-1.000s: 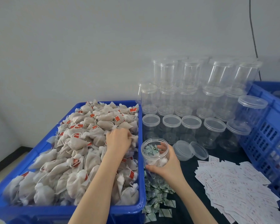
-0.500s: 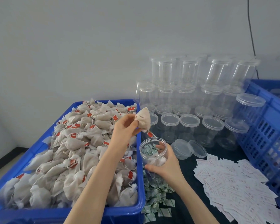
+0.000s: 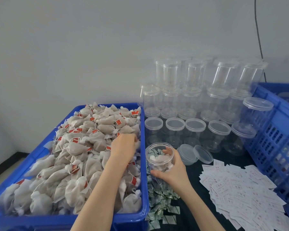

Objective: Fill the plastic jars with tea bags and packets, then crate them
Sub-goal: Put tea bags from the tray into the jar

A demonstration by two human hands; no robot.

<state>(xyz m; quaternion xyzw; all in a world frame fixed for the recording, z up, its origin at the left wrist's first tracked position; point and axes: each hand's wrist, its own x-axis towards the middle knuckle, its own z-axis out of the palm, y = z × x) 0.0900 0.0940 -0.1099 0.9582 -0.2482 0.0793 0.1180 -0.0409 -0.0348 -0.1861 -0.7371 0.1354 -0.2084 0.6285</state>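
Tea bags point(image 3: 83, 147) heaped in blue bin point(image 3: 40, 152), soft and light, I'm advising a pinch at the gathered neck | left hand point(image 3: 122, 145) reaching into heap, grip blurred, cannot tell | right hand point(image 3: 172, 170) wrapping open jar point(image 3: 158, 157), slippery thin wall, part-filled, beside bin.

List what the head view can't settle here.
- Left hand fingertips: motion-blurred over the tea bags, so a grip cannot be told.
- Open jar fill count: right hand covers its lower wall.
- White labels: print too small to read.
- Right blue crate contents: blurred behind its lattice and cut by the frame edge.
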